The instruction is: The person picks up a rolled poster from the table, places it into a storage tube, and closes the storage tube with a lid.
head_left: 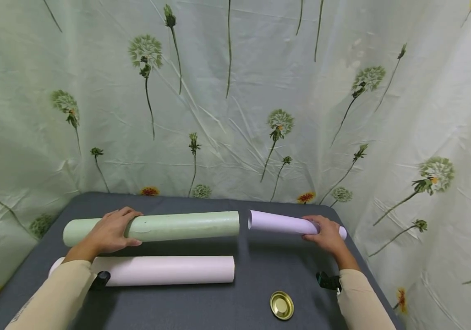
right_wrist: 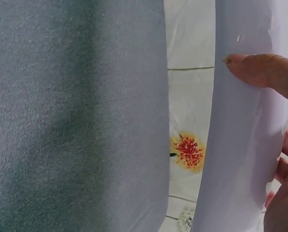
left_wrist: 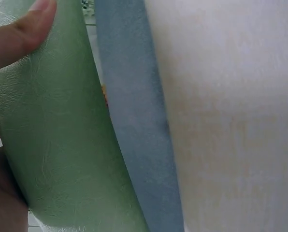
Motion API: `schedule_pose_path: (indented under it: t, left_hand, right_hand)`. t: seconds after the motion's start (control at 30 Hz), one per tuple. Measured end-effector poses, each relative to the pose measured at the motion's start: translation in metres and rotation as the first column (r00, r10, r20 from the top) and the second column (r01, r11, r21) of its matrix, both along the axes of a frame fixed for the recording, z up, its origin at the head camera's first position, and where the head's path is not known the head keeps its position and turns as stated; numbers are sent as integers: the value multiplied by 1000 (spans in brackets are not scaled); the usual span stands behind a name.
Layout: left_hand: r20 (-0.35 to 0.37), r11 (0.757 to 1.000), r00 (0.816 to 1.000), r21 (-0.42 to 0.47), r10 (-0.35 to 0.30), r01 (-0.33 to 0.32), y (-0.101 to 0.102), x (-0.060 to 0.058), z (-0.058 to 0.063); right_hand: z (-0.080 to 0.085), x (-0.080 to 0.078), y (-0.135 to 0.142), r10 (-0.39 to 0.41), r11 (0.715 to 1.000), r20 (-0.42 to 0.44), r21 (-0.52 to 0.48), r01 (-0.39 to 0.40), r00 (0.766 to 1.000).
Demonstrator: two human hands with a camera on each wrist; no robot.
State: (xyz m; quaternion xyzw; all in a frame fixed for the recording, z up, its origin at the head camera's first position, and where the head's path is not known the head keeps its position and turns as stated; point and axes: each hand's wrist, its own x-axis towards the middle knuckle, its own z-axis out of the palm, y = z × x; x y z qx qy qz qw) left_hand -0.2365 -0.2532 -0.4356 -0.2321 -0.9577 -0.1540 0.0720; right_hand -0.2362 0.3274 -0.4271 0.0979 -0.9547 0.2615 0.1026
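My left hand [head_left: 113, 229] grips a thick pale green tube [head_left: 190, 225] near its left part, thumb in front and fingers over the top. In the left wrist view the thumb presses the green tube's [left_wrist: 62, 125] wrinkled, glossy surface. My right hand [head_left: 324, 233] holds a thinner lavender roll [head_left: 278, 222] near its right end; its open left end faces the green tube across a small gap. The right wrist view shows the thumb lying across the lavender roll [right_wrist: 245, 125], with the other fingers partly hidden behind it. A white tube [head_left: 169, 269] lies in front of the green one, partly behind my left forearm.
A small round gold lid [head_left: 282, 305] lies on the dark grey table [head_left: 256, 293] at the front right. Behind the table hangs a pale curtain [head_left: 227, 114] printed with dandelions. A dark wrist camera [head_left: 328, 280] sits at my right sleeve.
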Motion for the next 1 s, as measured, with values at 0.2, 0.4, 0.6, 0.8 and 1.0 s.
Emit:
schedule_pose_path:
  t: [0.2, 0.4, 0.6, 0.8, 1.0]
  left_hand:
    - [5, 999, 1000, -25, 25, -24, 0, 2, 5]
    - [17, 998, 999, -36, 42, -42, 0, 1, 6]
    - [15, 999, 999, -22, 50, -50, 0, 2, 7]
    - [8, 999, 999, -10, 43, -43, 1, 3, 9]
    - [-10, 1000, 1000, -16, 27, -27, 1, 1, 10]
  right_hand:
    - [2, 0, -6, 12, 1000, 15, -10, -12, 1000]
    - [2, 2, -10, 15, 1000, 17, -1, -15, 1000]
    - [2, 2, -12, 20, 1000, 20, -13, -20, 1000]
    - [0, 0, -12, 45, 999, 1, -22, -45, 999]
    - [-1, 0, -15, 51, 998, -6, -20, -52, 999]
